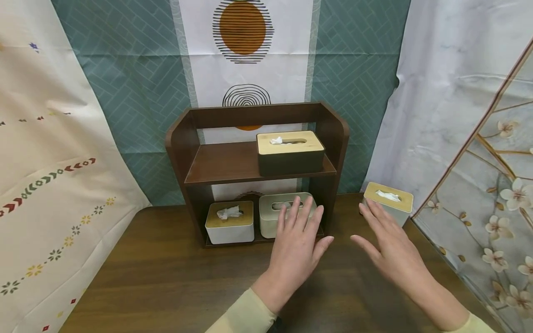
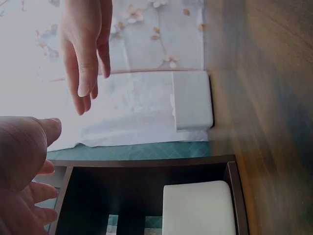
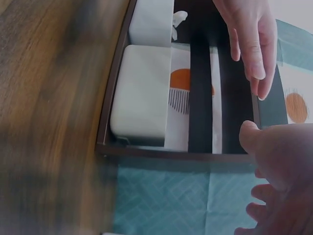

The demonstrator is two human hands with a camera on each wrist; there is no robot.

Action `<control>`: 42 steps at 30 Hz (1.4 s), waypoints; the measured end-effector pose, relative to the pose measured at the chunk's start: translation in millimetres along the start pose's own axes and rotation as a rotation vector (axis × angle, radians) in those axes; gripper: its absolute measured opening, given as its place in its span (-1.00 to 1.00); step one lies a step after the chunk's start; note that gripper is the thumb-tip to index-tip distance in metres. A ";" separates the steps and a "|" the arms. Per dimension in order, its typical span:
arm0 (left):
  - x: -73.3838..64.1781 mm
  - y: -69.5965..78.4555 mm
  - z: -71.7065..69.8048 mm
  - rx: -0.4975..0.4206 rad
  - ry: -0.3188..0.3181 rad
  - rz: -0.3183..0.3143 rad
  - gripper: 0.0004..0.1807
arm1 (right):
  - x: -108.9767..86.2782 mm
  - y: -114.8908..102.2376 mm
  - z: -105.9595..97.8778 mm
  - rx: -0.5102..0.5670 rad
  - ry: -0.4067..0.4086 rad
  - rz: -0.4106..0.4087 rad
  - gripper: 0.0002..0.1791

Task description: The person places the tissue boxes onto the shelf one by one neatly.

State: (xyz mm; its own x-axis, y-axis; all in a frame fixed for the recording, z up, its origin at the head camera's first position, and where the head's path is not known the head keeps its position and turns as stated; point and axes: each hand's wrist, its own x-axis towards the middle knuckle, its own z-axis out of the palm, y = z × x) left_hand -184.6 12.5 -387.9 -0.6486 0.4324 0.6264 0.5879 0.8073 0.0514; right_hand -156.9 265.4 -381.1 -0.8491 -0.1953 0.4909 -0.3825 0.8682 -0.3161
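Note:
My left hand (image 1: 293, 245) hovers with straight, spread fingers in front of the shelf, partly hiding a pale grey-green tissue box (image 1: 268, 217) on the lower level. My right hand (image 1: 391, 245), also with fingers extended, is held over the table in front of a white tissue box with a wooden lid (image 1: 403, 199). Neither hand holds anything. On the lower shelf's left stands another white tissue box with a wooden lid (image 1: 231, 232). A dark tissue box with a light wooden lid (image 1: 290, 161) sits at the right of the upper shelf.
The dark brown two-level shelf (image 1: 225, 162) stands at the back of the wooden table (image 1: 166, 277). Patterned cloths hang behind and at both sides, including a cream cloth (image 1: 54, 152) at left and a flowered cloth (image 1: 491, 208) at right.

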 end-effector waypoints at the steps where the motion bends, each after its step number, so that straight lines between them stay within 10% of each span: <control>1: 0.2 0.7 1.2 0.001 0.004 0.005 -0.27 | -1.1 1.1 -0.7 -0.001 0.000 0.004 -0.02; 42: 16.0 36.8 43.1 -0.009 -0.112 0.017 -0.26 | -18.5 63.1 -4.6 -0.089 0.055 0.023 -0.07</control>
State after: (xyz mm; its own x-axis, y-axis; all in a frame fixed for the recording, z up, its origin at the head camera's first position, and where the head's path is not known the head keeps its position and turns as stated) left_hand -194.1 66.5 -409.6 -0.6881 0.4884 0.5367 0.6033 0.7960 0.0492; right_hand -163.6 325.9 -406.4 -0.8353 -0.1516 0.5285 -0.3268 0.9099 -0.2555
